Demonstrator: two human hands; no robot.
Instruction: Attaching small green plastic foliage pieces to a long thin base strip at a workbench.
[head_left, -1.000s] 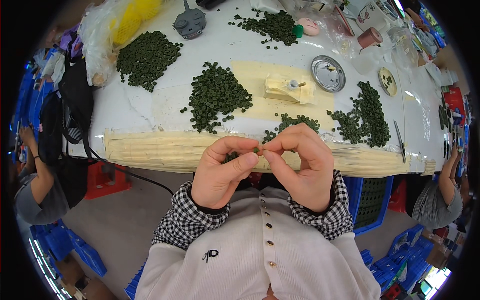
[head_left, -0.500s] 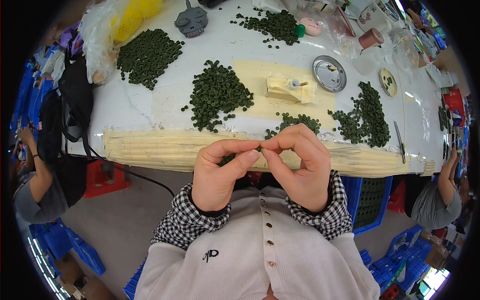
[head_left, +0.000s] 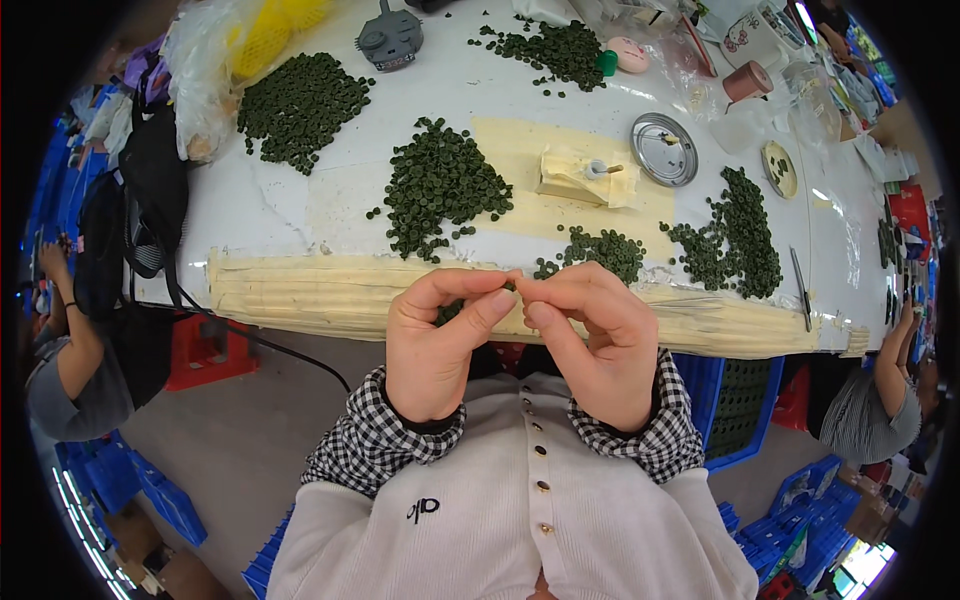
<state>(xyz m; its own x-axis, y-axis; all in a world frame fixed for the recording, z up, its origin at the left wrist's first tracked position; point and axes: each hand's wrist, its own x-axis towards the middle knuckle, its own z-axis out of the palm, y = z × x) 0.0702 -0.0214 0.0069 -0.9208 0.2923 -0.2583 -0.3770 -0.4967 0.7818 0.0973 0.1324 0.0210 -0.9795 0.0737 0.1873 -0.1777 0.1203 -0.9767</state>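
Over the taped front edge of the table, my two hands meet at the fingertips. My left hand (head_left: pixel 432 345) pinches a small dark green round piece (head_left: pixel 510 286) between thumb and forefinger. More dark green pieces (head_left: pixel 449 312) show in the curl of its palm. My right hand (head_left: pixel 603 345) is closed too, its forefinger tip against the pinched piece; whether it grips anything itself is hidden. Just beyond my fingers lies a small heap of dark green wheel-like pieces (head_left: pixel 606 254). A larger heap (head_left: pixel 440 190) spreads behind my left hand.
A taped block with a small upright peg (head_left: pixel 590 178) stands mid-table, beside a round metal lid (head_left: pixel 664 150). Tweezers (head_left: pixel 800 288) lie at the right. Farther back are a grey model tank turret (head_left: pixel 390 40) and another green heap (head_left: pixel 300 112). People sit at both sides.
My right thumb has come away from the piece and sits lower, while my left thumb and forefinger keep hold of it. Both hands have shifted slightly.
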